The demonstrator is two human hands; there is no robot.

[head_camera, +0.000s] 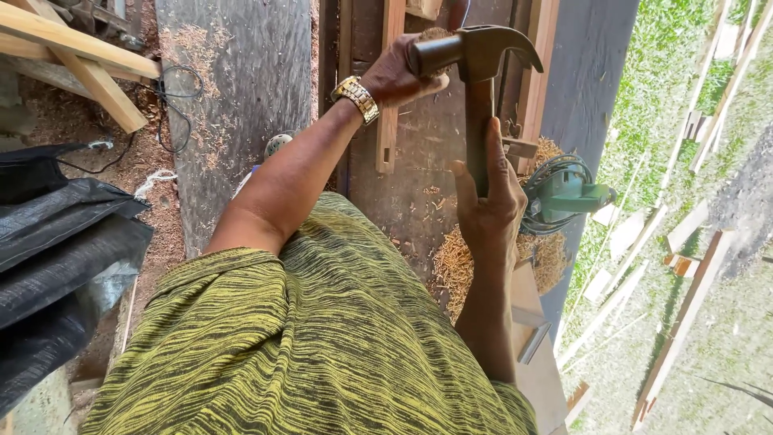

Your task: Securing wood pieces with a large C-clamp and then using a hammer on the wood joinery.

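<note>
My right hand (487, 205) grips the wooden handle of a claw hammer (477, 56). The dark steel head sits high in the view, its claw curving right and its face pointing left. My left hand (394, 76), with a gold watch on the wrist, is curled over the top of a narrow upright wooden strip (387, 137) right beside the hammer's face. Whatever the fingers may pinch is hidden. Both hands work over a dark, worn wooden bench (419, 173). My green-and-yellow striped shirt fills the lower middle.
A green power tool (568, 193) with a coiled cable lies on wood shavings (455, 262) at the bench's right edge. Black plastic sheeting (56, 242) lies at left, and a grey plank (233, 113) and lumber (80, 56) beyond. Offcuts lie on grass (684, 242) at right.
</note>
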